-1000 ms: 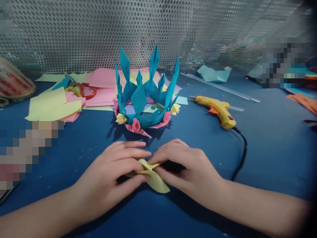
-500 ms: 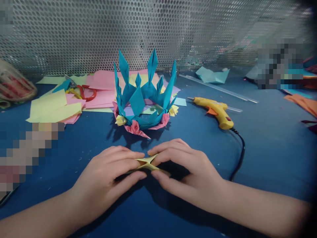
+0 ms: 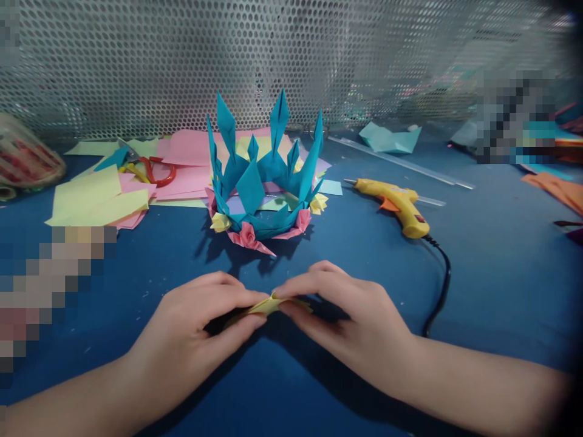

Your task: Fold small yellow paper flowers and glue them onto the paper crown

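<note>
Between my two hands is a small piece of folded yellow paper (image 3: 268,305), its layers pressed nearly flat. My left hand (image 3: 200,328) pinches its left side between thumb and fingers. On the other side, my right hand (image 3: 344,325) pinches it with thumb and index finger, and those fingers hide part of it. Just beyond my hands stands a blue folded-paper crown (image 3: 249,187), upright on the table, with pink and yellow paper flowers around its base.
A yellow hot glue gun (image 3: 394,203) lies to the right, its black cord (image 3: 446,279) running toward me. Glue sticks (image 3: 405,162) and a pale blue folded paper (image 3: 390,138) lie behind. Coloured sheets (image 3: 95,197) and red-handled scissors (image 3: 159,173) are at left, before a perforated metal screen (image 3: 182,67).
The folded yellow paper has gone from spread open in the middle to pressed nearly flat. The fingers of both my hands have closed in on it.
</note>
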`<state>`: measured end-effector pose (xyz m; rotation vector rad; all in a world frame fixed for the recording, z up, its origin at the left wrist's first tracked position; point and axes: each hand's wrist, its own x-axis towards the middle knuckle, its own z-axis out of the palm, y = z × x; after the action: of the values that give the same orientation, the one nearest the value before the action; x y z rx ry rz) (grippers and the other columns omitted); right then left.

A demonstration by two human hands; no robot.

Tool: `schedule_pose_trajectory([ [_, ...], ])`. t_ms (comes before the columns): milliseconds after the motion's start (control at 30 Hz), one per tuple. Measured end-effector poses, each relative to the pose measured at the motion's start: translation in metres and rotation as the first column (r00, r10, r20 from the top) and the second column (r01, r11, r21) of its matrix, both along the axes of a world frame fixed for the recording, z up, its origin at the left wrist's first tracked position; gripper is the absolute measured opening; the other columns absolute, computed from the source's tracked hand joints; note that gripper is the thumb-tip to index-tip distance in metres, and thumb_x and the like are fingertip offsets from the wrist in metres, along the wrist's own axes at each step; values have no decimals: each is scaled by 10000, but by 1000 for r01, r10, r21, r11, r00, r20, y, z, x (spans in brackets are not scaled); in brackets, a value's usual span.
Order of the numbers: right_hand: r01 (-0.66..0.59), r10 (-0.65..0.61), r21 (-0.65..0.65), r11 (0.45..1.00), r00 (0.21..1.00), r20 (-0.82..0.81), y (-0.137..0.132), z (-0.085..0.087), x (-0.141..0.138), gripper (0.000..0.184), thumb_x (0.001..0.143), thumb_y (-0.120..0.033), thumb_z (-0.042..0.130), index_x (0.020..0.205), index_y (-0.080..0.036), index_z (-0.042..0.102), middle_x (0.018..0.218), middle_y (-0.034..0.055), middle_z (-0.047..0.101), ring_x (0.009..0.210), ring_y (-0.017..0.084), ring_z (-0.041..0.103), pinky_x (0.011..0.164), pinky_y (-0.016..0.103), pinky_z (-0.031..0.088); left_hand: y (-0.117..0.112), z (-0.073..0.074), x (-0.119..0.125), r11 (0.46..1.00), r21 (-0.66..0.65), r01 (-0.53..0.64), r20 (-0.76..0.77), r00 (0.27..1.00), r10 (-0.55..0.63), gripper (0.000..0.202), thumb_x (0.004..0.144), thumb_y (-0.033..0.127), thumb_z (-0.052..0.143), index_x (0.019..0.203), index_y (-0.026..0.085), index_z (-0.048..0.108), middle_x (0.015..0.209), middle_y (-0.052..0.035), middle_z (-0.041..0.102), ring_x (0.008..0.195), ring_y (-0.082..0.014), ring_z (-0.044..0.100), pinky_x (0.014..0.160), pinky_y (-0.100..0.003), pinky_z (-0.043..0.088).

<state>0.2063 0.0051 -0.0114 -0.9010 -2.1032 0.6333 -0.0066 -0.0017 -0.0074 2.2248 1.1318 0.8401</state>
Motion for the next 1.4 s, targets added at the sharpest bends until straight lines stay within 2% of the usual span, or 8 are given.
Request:
schedule_pose_trajectory([
  [167, -4, 4, 6, 1000, 1000, 6, -1, 3, -1, 163, 859, -97, 606, 959, -226, 610, 804, -40, 724, 677, 95, 654, 682, 223, 483, 1, 3, 1, 999, -34, -40, 27, 999, 40, 210, 825, 130, 642, 918, 298, 726, 744, 79, 701, 662, -76, 624, 620, -135, 466],
  [633, -49, 49, 36, 998, 999, -3, 1, 1, -2, 77, 858, -157, 662, 912, -207, 639, 762, -50, 728, 663, 89, 660, 707, 271, 428, 4, 3, 6, 997, -75, 5, -35, 999, -8, 191, 836, 111, 572, 778, 248, 692, 716, 52, 689, 676, -120, 609, 712, -245, 458],
  [867, -54, 54, -19, 998, 998, -17, -3, 0, -4, 87, 875, -118, 609, 890, -193, 649, 729, -36, 707, 638, 82, 634, 732, 253, 445, 2, 1, 7, 998, -53, 47, -36, 998, -49, 167, 872, 122, 579, 805, 249, 665, 752, 75, 675, 694, -98, 601, 739, -224, 427],
  [1067, -60, 60, 0, 998, 998, -34, -6, 8, -5, 49, 887, -149, 585, 893, -196, 600, 701, -49, 680, 586, 73, 584, 660, 235, 431, -7, 7, 10, 994, -88, 65, 3, 998, -65, 165, 899, 143, 530, 837, 252, 637, 736, 71, 654, 669, -86, 599, 635, -169, 431],
  [1133, -48, 46, -55, 997, 998, -41, -8, 10, -6, 71, 903, -149, 553, 875, -201, 592, 666, -50, 661, 549, 66, 574, 580, 203, 430, -9, 9, 11, 960, -273, 70, 49, 997, -58, 163, 912, 190, 503, 833, 255, 630, 673, 81, 641, 546, -71, 582, 532, -150, 423],
  [1233, -5, -18, -318, 948, 997, -70, -10, 10, -7, 140, 909, -196, 540, 772, -202, 572, 549, -69, 579, 417, 51, 502, 424, 165, 375, -9, 14, 12, 819, -572, 47, 80, 997, -1, 260, 923, 279, 459, 698, 224, 578, 506, 93, 543, 359, -56, 475, 393, -146, 364],
  [1333, -33, -55, -568, 822, 989, -137, -9, 9, -9, 207, 905, -264, 539, 709, -197, 539, 462, -87, 479, 339, 47, 412, 334, 159, 291, -7, 18, 13, 782, -623, -10, 14, 1000, 24, 364, 907, 364, 473, 581, 206, 511, 427, 91, 447, 344, -59, 420, 375, -158, 315],
  [1400, -29, -56, -589, 808, 991, -125, -8, 9, -9, 216, 899, -302, 550, 715, -191, 568, 471, -74, 498, 367, 56, 425, 354, 162, 307, -7, 19, 13, 809, -586, -44, -37, 999, 27, 366, 894, 375, 480, 574, 201, 516, 460, 77, 481, 397, -67, 441, 396, -163, 307],
])
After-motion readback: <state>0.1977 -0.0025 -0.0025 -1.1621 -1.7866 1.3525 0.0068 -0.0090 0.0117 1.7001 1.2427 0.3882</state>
